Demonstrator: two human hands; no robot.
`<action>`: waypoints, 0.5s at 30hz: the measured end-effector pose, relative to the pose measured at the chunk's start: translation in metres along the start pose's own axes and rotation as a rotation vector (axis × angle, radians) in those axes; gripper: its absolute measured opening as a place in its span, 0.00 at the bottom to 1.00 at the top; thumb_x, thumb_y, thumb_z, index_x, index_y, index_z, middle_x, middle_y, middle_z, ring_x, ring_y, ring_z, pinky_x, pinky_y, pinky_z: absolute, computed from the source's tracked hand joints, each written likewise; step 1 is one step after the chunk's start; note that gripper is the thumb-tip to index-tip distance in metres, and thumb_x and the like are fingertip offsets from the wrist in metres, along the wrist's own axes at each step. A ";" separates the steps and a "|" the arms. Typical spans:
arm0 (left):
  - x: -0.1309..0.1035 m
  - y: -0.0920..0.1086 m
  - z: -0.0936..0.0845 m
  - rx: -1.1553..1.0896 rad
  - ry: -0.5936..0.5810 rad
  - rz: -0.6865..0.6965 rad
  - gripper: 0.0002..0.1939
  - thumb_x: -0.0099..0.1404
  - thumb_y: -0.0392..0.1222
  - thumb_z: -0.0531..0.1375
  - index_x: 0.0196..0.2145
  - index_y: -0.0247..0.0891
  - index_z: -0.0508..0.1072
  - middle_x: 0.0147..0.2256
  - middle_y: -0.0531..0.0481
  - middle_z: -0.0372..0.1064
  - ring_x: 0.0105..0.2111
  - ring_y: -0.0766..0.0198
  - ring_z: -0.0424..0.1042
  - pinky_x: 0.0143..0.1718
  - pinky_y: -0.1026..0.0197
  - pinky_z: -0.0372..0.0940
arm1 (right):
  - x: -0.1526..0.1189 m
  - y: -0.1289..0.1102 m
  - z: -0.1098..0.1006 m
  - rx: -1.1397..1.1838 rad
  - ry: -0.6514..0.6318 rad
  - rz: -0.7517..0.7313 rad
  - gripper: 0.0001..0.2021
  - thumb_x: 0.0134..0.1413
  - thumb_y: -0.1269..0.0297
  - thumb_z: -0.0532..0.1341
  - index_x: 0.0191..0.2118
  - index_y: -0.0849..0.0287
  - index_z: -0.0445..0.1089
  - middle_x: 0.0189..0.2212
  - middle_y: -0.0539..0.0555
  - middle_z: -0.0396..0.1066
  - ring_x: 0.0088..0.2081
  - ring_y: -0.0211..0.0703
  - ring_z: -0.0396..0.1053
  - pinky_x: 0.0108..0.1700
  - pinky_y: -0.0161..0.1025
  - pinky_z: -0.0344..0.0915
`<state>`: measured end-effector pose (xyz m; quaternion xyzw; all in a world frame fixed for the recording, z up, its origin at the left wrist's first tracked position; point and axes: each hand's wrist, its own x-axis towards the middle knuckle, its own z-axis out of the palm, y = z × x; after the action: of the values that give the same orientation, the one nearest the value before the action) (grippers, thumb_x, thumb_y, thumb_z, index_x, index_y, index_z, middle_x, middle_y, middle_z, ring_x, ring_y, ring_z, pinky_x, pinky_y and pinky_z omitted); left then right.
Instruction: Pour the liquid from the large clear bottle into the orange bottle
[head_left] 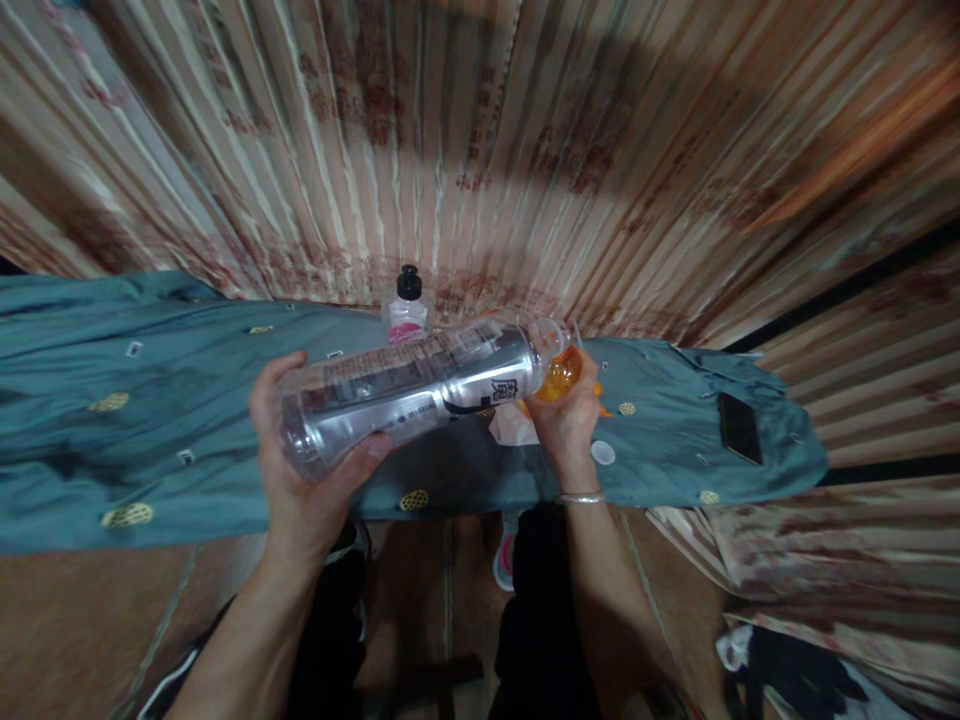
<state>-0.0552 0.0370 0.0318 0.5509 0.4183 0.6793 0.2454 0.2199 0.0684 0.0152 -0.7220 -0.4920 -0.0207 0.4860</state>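
**Left hand wrapped round a clear bottle, right hand at its neck**

My left hand [300,495] clasps the base of a long clear plastic bottle with a silver, black-printed label [420,385], thumb and fingers curved wide around it. I see the bottle tilted above the middle of the table draped in patterned teal cloth [206,430], its neck towards my right hand [564,425]. That hand is partly closed around a rounded, translucent orange object [561,375] just beside the neck; I cannot tell whether the two touch.

By the table's far edge I have a clear bottle with a black cap and pink lower part [409,310]. A crumpled white tissue [516,427] lies below the neck. A small round white disc [603,452] sits towards the near edge, and a black rectangular phone [739,428] near the right end.
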 end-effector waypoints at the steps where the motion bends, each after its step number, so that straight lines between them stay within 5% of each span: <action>1: 0.000 0.000 0.000 -0.002 0.003 0.008 0.47 0.46 0.58 0.79 0.63 0.55 0.70 0.47 0.53 0.69 0.43 0.58 0.68 0.44 0.56 0.64 | 0.000 0.000 0.000 0.000 0.003 -0.005 0.39 0.40 0.56 0.72 0.60 0.63 0.67 0.51 0.66 0.80 0.47 0.59 0.81 0.49 0.52 0.80; 15: 0.000 0.002 0.000 0.001 0.012 -0.006 0.47 0.46 0.58 0.80 0.62 0.57 0.71 0.47 0.53 0.68 0.43 0.58 0.67 0.44 0.56 0.64 | -0.001 0.004 0.002 0.017 0.009 -0.032 0.37 0.43 0.55 0.70 0.60 0.58 0.65 0.52 0.63 0.80 0.49 0.57 0.81 0.50 0.50 0.79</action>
<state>-0.0552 0.0356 0.0331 0.5457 0.4217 0.6815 0.2447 0.2221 0.0690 0.0112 -0.7097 -0.5017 -0.0275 0.4938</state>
